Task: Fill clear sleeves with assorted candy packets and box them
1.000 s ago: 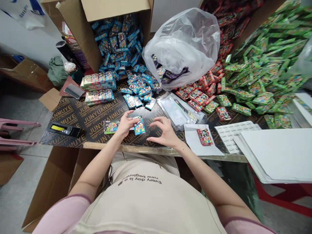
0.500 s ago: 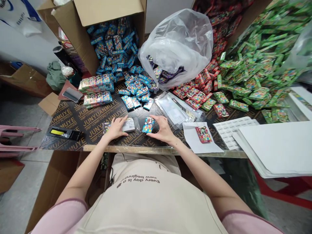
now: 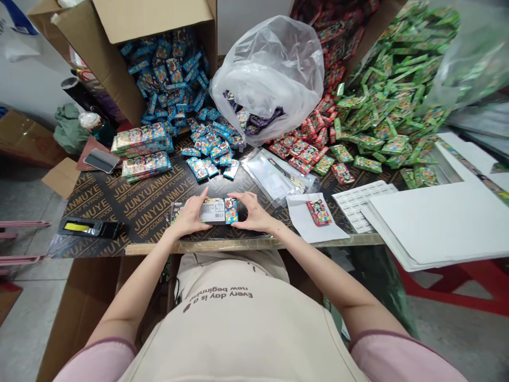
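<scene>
My left hand [image 3: 189, 216] grips a flat pack with a white barcode label [image 3: 212, 211] near the table's front edge; its fingers cover the pack's left part. A small blue printed box [image 3: 231, 210] is pinched between the thumb and fingers of my right hand [image 3: 255, 213]. This box stands upright against the pack's right end, in line with it. Beyond my hands lie several loose blue boxes [image 3: 213, 149]. To the right, a red printed box [image 3: 319, 212] rests on a white sheet of paper [image 3: 296, 217].
Stacked wrapped packs [image 3: 146, 165] and a phone [image 3: 101, 160] lie at left, behind a black tape dispenser [image 3: 89, 228]. A cardboard box [image 3: 155, 21] spills blue boxes. Clear bags [image 3: 274, 178], a plastic bag [image 3: 278, 63], green boxes [image 3: 392, 111] and white sheets [image 3: 433, 223] spread rightward.
My right hand has brought the blue box leftward against the end of the pack. My left hand still grips the pack. The whole view has shifted slightly.
</scene>
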{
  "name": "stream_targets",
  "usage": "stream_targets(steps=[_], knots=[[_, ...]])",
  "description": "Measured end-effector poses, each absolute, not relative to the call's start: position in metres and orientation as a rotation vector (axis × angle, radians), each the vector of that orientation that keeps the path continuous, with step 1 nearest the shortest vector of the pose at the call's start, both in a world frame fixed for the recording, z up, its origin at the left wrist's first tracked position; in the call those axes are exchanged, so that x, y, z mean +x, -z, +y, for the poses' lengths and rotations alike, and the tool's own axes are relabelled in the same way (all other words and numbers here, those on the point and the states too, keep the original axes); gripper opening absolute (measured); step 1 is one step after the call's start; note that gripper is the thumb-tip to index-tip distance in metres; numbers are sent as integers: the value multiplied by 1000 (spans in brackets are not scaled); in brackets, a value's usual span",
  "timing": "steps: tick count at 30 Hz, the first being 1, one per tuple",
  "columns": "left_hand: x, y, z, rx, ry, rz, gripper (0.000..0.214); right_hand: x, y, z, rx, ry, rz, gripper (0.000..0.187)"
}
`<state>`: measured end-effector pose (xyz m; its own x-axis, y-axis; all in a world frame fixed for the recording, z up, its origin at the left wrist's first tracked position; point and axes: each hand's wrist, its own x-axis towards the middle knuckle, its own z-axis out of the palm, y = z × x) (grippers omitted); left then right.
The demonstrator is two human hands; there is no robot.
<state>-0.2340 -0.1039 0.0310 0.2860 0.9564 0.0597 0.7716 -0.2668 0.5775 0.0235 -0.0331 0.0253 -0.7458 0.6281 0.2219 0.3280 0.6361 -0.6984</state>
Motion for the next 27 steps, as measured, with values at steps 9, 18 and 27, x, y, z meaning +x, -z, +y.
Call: stream_targets(steps=[9,18,27], knots=[[-225,-24,-91,2163,-658,1632,119,18,-25,-57,-1047,-832,-2108,71],[-203,4,-95,2198,-486,1694,103,102,-25,81,-1718,-236,-1982,58],[-194,19,-103,2365,-451,1717,87,93,-82,135,-1618,-318,-2010,22]])
